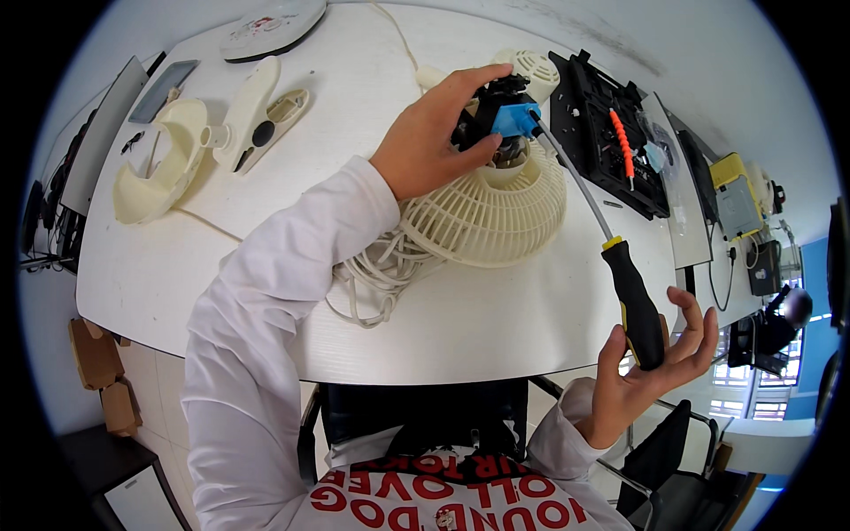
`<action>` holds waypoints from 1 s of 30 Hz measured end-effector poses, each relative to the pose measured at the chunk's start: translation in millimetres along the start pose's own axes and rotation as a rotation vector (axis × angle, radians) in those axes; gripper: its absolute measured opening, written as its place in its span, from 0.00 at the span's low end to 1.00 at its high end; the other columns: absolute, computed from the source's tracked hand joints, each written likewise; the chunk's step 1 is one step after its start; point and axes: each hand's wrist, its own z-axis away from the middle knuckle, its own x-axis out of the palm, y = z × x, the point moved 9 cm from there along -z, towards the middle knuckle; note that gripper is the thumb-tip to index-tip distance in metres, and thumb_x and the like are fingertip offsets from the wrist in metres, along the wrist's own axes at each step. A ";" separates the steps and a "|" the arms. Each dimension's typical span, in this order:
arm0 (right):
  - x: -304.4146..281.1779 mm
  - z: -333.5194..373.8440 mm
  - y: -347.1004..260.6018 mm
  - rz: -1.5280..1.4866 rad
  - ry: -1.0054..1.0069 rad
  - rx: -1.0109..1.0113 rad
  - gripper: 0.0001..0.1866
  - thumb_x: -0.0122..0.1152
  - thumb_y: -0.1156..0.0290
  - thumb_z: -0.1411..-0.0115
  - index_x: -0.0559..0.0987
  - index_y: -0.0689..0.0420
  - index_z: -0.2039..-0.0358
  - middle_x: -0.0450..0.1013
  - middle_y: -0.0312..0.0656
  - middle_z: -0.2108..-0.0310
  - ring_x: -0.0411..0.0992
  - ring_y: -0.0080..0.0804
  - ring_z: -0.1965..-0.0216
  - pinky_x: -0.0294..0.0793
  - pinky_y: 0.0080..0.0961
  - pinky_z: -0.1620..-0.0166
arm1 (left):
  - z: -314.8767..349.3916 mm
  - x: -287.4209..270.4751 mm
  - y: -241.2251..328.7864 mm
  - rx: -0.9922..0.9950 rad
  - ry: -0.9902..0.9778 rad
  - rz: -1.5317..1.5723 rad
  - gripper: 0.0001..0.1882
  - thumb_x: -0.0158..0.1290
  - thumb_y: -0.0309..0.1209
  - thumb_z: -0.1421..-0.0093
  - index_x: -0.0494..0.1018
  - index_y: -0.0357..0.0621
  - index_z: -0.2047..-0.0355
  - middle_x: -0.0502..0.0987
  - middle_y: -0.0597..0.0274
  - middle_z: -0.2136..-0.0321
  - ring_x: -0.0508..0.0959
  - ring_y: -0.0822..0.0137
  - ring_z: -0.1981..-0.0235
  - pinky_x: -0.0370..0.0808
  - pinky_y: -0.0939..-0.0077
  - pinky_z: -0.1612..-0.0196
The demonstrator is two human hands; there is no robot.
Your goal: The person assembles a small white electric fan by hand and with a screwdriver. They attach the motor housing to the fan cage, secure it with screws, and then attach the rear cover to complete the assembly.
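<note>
Left hand: the left hand reaches over the far side of the fan grille and clasps the dark motor unit, fingers over the top, thumb below.
Right hand: out to the right and on the near side of the grille, the right hand cradles the screwdriver loosely by its black-and-yellow handle, fingertips fanned out.
Screwdriver: its shaft slants up past the grille's right side, and the tip meets the blue piece on the motor unit; whether it sits in a screw, nobody can tell from here.
Motor unit: here it is, right above the far part of the grille, partly hidden by the left hand.
Grille: the cream fan grille, ribbed and bowl-like, lies on the white table.
Cord: a pale bundle of cord loops beside the grille's near left edge.
Vented cover: a round cream cover lies just beyond the grille.
Tool case: a black case stretches right of the grille, an orange-red rod lying on it.
Cream parts: well left of the grille, a stand piece leads the line, and a curved shell sits farther out.
</note>
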 end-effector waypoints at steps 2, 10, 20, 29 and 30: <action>1.5 1.8 3.4 0.036 -0.044 -0.050 0.40 0.60 0.87 0.56 0.58 0.56 0.42 0.64 0.54 0.52 0.71 0.36 0.60 0.74 0.19 0.69 | -0.9 0.3 0.1 0.001 -0.001 0.008 0.33 0.54 0.25 0.45 0.57 0.50 0.39 0.67 0.56 0.45 0.69 0.59 0.46 0.67 0.67 0.44; -3.4 6.1 26.2 0.055 -0.050 0.255 0.24 0.61 0.67 0.44 0.70 0.59 0.48 0.73 0.46 0.64 0.73 0.23 0.73 0.68 0.12 0.76 | 0.1 -1.0 2.7 0.036 0.013 -0.006 0.33 0.55 0.25 0.45 0.57 0.50 0.39 0.67 0.55 0.46 0.70 0.58 0.47 0.67 0.66 0.45; 1.7 5.6 5.0 0.089 -0.067 0.015 0.39 0.61 0.71 0.50 0.55 0.56 0.38 0.65 0.50 0.50 0.65 0.40 0.46 0.72 0.33 0.50 | -0.3 0.5 -1.4 -0.006 0.001 0.011 0.33 0.55 0.25 0.45 0.57 0.50 0.39 0.67 0.56 0.45 0.70 0.58 0.47 0.67 0.66 0.45; -11.5 7.2 23.6 0.054 0.048 0.134 0.27 0.62 0.71 0.44 0.63 0.60 0.45 0.66 0.50 0.52 0.71 0.43 0.52 0.73 0.29 0.52 | -1.3 0.4 0.3 0.002 -0.003 0.022 0.33 0.54 0.25 0.45 0.57 0.50 0.39 0.67 0.56 0.46 0.69 0.59 0.46 0.66 0.66 0.45; -12.0 7.6 27.1 0.039 0.058 0.170 0.27 0.61 0.71 0.44 0.64 0.60 0.45 0.66 0.50 0.52 0.71 0.46 0.50 0.74 0.32 0.49 | -1.0 0.4 0.8 0.004 0.001 0.021 0.33 0.54 0.25 0.45 0.57 0.50 0.39 0.67 0.56 0.46 0.69 0.59 0.47 0.66 0.66 0.45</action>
